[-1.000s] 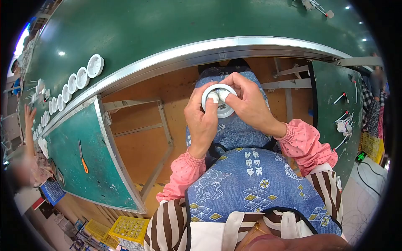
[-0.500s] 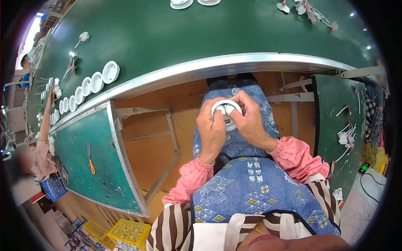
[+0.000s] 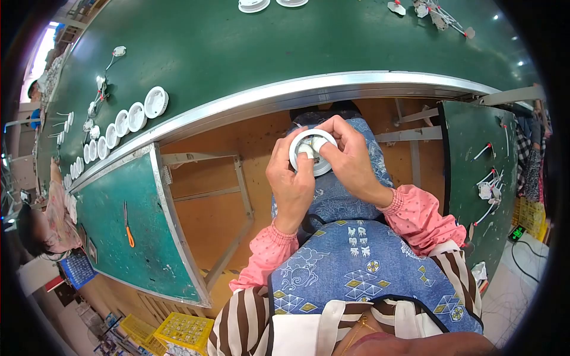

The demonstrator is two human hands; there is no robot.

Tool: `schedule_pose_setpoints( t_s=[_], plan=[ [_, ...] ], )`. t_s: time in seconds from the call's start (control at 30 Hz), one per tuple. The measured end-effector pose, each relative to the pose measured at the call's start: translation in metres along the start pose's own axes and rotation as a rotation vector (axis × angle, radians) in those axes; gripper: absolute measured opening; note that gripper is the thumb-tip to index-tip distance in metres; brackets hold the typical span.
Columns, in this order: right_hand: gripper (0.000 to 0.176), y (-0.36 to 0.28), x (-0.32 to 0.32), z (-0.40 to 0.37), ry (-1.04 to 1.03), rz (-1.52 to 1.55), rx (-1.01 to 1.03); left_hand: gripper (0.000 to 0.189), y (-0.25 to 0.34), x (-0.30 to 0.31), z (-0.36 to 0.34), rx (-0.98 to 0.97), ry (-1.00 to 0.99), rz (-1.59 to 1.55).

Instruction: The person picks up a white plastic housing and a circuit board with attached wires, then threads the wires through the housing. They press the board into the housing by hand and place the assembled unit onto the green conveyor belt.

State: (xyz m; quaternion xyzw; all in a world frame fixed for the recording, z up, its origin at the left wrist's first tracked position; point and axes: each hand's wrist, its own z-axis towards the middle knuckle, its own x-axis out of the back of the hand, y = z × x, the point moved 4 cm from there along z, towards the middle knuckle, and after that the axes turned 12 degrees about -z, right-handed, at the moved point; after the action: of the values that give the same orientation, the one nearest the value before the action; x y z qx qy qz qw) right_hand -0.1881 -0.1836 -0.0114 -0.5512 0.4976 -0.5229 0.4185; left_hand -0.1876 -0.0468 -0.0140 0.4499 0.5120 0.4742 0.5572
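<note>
So both hands are on one white round cup [image 3: 321, 168], and it's up over the lap of the blue patterned apron [image 3: 344, 204], in front of the metal edge [image 3: 309, 82] of the green tabletop [image 3: 208, 47]. Left hand [image 3: 291, 184] has its grip closed around the left side of the rim, right hand [image 3: 357, 165] has its grip closed around the right side. Both thumbs wear white covers [image 3: 305, 148] and reach down inside the cup, close together. Can't really tell what they're touching in there, the thumbs hide most of it.

Over on the left, a row of white cups [image 3: 156, 102] runs along the edge of the tabletop, with some wired bits [image 3: 119, 51] lying beyond it. Two more white pieces [image 3: 254, 6] sit at the top of the view, and there's a wired pile [image 3: 438, 18] up to the right.

The lower green board [image 3: 124, 261] on the left has an orange-handled tool [image 3: 130, 236] on it. The narrow green board [image 3: 466, 136] on the right holds more wired parts [image 3: 485, 191]. A co-worker [image 3: 58, 216] is at the far left, and a yellow crate [image 3: 184, 329] sits at the bottom left.
</note>
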Motion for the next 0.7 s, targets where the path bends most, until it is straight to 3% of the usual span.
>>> schedule_pose_setpoints(
  t_s=[0.43, 0.7],
  plan=[
    [0.009, -0.02, -0.005, -0.018, 0.009, -0.115, 0.107, 0.029, 0.013, -0.01, -0.018, -0.119, 0.147, 0.05],
    [0.009, -0.001, -0.003, 0.005, -0.057, -0.057, 0.015, 0.031, -0.003, -0.003, -0.009, -0.015, 0.033, 0.029]
  ],
)
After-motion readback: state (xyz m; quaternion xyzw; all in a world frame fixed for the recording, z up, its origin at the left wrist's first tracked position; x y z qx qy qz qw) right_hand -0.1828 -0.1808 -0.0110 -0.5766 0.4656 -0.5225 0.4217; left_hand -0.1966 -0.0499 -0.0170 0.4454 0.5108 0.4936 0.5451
